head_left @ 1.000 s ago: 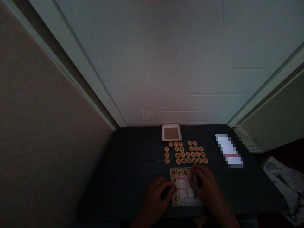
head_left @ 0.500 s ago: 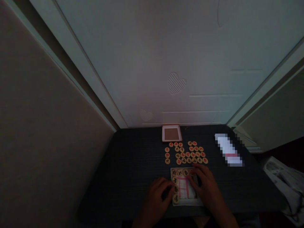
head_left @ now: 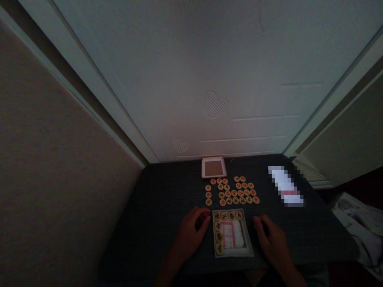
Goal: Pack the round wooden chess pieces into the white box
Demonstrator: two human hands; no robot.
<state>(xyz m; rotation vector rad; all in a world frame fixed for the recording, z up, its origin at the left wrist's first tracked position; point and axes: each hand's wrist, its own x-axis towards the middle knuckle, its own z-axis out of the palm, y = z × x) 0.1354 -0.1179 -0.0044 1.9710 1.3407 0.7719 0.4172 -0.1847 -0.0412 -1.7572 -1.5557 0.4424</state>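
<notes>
A shallow box (head_left: 249,252) lies near the table's front edge, with round xiangqi pieces (head_left: 218,237) along its far and left sides. Pink lines show on the bare part of its floor. My left hand (head_left: 191,231) rests on the table just left of the box, fingers loosely curled, thumb and fingertips slightly apart, with nothing visible between them. On the other side, my right hand (head_left: 273,239) stays clear of the box, its thumb apart from the bent fingers and no piece seen in it. Several loose xiangqi pieces (head_left: 240,193), marked red or black, lie in rough rows beyond the box.
A pinkish-framed lid or tray (head_left: 214,178) stands at the back of the dark table (head_left: 161,199), by the white panel (head_left: 185,99). A pixelated bright object (head_left: 284,185) lies at the right. Pale bags or papers (head_left: 359,227) are beyond the table's right side.
Both hands have drawn away from the box, the left one to the left and the right one to the right. The piece at the far right corner is now uncovered. The view shifted slightly.
</notes>
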